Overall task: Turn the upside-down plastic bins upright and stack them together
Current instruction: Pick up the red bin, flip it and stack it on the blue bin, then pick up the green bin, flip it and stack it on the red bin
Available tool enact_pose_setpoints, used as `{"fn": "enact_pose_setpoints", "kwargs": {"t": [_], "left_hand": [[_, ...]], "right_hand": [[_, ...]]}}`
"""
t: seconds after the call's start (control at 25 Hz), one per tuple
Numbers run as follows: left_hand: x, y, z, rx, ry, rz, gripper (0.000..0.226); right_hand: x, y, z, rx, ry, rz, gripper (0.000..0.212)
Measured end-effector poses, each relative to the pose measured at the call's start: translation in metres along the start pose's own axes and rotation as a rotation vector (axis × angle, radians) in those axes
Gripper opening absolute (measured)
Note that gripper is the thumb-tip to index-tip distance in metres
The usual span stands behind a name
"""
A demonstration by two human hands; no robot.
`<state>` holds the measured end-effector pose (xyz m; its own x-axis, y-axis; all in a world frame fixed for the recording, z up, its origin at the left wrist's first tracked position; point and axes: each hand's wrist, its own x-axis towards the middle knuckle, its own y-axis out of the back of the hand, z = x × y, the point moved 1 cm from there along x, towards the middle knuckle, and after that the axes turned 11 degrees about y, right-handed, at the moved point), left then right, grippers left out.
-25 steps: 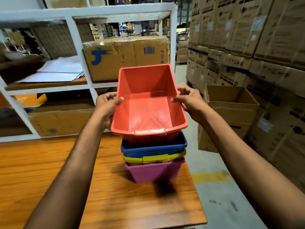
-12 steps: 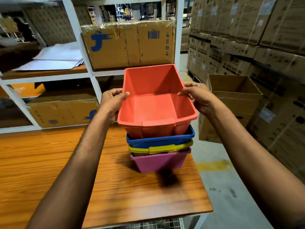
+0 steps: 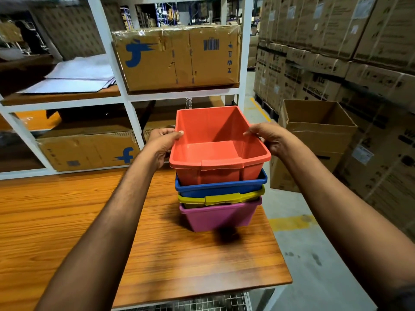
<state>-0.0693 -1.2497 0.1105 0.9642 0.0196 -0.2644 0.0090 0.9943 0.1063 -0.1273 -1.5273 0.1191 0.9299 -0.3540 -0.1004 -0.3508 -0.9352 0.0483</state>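
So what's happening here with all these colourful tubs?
A person is stacking plastic bins on a wooden table. Both hands, left hand and right hand, grip the side rims of an upright red bin, which sits nested in the top of the pile. Below it are a blue bin, a yellow bin and a purple bin at the bottom, all upright near the table's right edge.

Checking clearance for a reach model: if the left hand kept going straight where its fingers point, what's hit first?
The left hand points rightward at the upright red plastic bin; its fingertips already grip that bin's left rim, so the bin's wall comes first.
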Motion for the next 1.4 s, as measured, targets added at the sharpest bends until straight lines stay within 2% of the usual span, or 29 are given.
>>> {"fn": "enact_pose_setpoints", "kwargs": {"t": [0.12,0.4,0.6,0.88,1.08,1.28,1.4], "left_hand": [[-0.001,-0.002,-0.002,0.05,0.022,-0.004,0.013],[-0.006,-0.002,-0.012,0.05,0.065,0.017,0.021],[-0.013,0.003,-0.014,0.033,0.057,0.059,0.024],[-0.026,0.003,-0.019,-0.01,0.059,0.086,0.024],[-0.048,0.008,-0.02,-0.05,-0.127,0.186,0.045],[-0.107,0.008,-0.029,-0.073,-0.319,0.232,0.045],[-0.149,0.011,-0.055,-0.106,-0.386,0.259,0.042]], "right_hand": [[0.004,0.003,0.009,-0.035,-0.036,-0.008,0.033],[-0.007,0.0,0.011,-0.1,0.028,0.004,0.019],[-0.013,0.005,0.007,-0.11,0.086,0.04,0.033],[-0.021,0.008,0.008,-0.1,0.108,0.047,0.036],[-0.047,0.009,-0.005,-0.134,0.32,0.114,0.04],[-0.103,0.006,-0.012,-0.108,0.56,0.038,0.039],[-0.143,0.001,-0.001,-0.087,0.677,-0.075,0.035]]}}
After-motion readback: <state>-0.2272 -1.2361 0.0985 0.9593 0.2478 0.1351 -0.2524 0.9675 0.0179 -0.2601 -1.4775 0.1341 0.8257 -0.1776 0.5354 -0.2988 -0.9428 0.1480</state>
